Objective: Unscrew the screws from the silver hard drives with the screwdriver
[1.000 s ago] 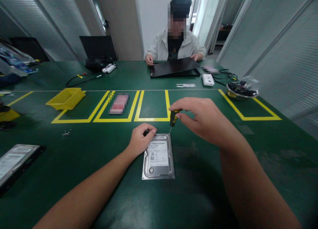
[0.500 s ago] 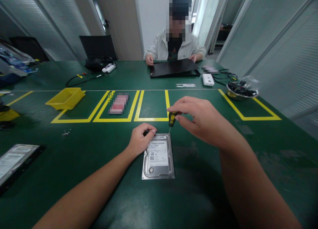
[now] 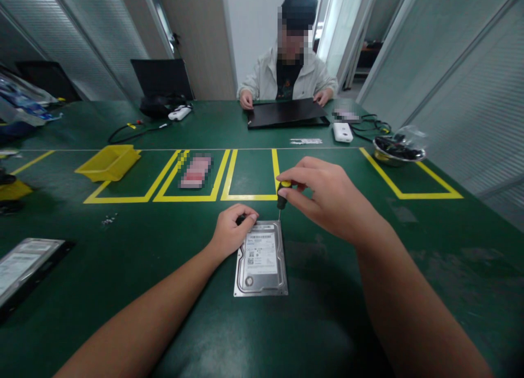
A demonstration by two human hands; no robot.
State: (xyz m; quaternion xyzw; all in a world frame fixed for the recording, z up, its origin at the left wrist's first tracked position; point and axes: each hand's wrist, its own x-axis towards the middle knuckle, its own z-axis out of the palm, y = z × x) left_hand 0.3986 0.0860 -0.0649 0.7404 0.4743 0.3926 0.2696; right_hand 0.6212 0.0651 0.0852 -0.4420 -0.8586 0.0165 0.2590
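A silver hard drive [image 3: 262,258] with a white label lies flat on the green table. My left hand [image 3: 232,229] is closed on its far left corner, thumb on top and fingers curled over the far edge. Something black shows between that thumb and forefinger; I cannot make out what. Between thumb and fingertips, my right hand [image 3: 317,189] grips a small black and yellow screwdriver [image 3: 281,201]. The screwdriver stands nearly upright, its thin shaft meeting the drive's far right corner.
Small screws [image 3: 109,219] lie left of the drive, near a second hard drive [image 3: 24,266] and a yellow bin [image 3: 107,164]. A metal bowl [image 3: 398,153] with dark items stands far right. Across the table a person holds a black panel [image 3: 289,113].
My right hand's fingers have shifted around the screwdriver handle, which looks turned, its yellow part now at the top. The left hand and the drive have stayed put.
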